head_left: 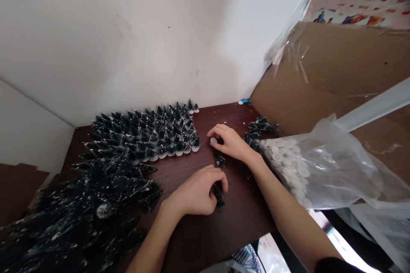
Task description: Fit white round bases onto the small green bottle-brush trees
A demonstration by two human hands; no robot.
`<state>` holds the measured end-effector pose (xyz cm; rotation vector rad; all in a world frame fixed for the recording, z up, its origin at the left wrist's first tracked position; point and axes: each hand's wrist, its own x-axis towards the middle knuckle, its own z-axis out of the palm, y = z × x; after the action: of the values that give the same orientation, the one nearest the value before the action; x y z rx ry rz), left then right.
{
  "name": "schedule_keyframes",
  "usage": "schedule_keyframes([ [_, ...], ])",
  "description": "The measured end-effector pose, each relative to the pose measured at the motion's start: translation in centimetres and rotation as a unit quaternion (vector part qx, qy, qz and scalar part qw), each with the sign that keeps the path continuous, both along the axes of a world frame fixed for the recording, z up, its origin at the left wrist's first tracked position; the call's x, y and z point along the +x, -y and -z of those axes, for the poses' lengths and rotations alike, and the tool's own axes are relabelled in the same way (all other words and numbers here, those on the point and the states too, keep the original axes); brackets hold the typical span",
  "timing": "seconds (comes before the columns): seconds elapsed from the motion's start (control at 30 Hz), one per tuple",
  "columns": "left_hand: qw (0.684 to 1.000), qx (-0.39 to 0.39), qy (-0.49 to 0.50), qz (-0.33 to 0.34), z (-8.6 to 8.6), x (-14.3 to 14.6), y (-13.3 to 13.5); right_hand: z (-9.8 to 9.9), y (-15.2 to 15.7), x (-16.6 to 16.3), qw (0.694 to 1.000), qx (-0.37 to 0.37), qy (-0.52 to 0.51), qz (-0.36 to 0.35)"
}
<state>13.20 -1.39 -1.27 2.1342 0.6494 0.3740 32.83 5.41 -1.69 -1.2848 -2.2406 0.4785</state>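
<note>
My left hand (198, 190) is closed around a small dark green miniature tree (218, 195) low over the brown table (240, 217). Farther forward, the fingers of my right hand (230, 141) pinch a white round base (213, 140). Another little tree (219, 160) lies on the table between the two hands. To the left, many snow-tipped miniature trees (153, 132) stand packed in rows on white bases. In the foreground left is a heap of loose, larger-looking trees (80, 204).
A clear plastic bag (333, 166) of white round bases (286, 164) lies at the right. Loose trees (256, 130) lie beside it, against a large cardboard box (336, 76). A white wall (144, 38) closes off the back. A small blue item (245, 101) rests near the wall.
</note>
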Motion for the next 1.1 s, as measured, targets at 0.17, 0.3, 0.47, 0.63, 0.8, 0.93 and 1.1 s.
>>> schedule_keyframes([
  [0.17,1.000,-0.013,0.023,0.004,0.2,0.0,0.0,0.2,-0.1,0.3,0.999,-0.014,0.030,-0.004],
  [0.3,1.000,-0.018,0.014,0.005,0.3,0.2,0.0,0.2,-0.2,0.4,0.999,-0.019,0.037,-0.007],
  [0.47,1.000,-0.026,0.005,-0.005,0.4,0.4,0.0,0.2,-0.3,0.5,0.999,-0.025,0.020,0.002],
  [0.63,0.998,-0.007,0.044,-0.047,0.4,0.8,0.2,0.2,-0.3,0.7,0.999,-0.023,-0.013,0.025],
  [0.8,0.975,-0.018,0.163,-0.148,0.1,1.2,0.0,-0.2,-0.4,0.7,0.988,-0.047,-0.141,0.030],
  [0.93,0.924,-0.129,0.265,-0.243,0.0,1.3,-0.2,-0.9,-0.1,0.5,0.951,-0.122,-0.284,0.025],
  [1.1,0.800,-0.354,0.371,-0.312,0.0,1.5,-0.4,-1.8,0.3,0.7,0.880,-0.197,-0.432,0.036],
])
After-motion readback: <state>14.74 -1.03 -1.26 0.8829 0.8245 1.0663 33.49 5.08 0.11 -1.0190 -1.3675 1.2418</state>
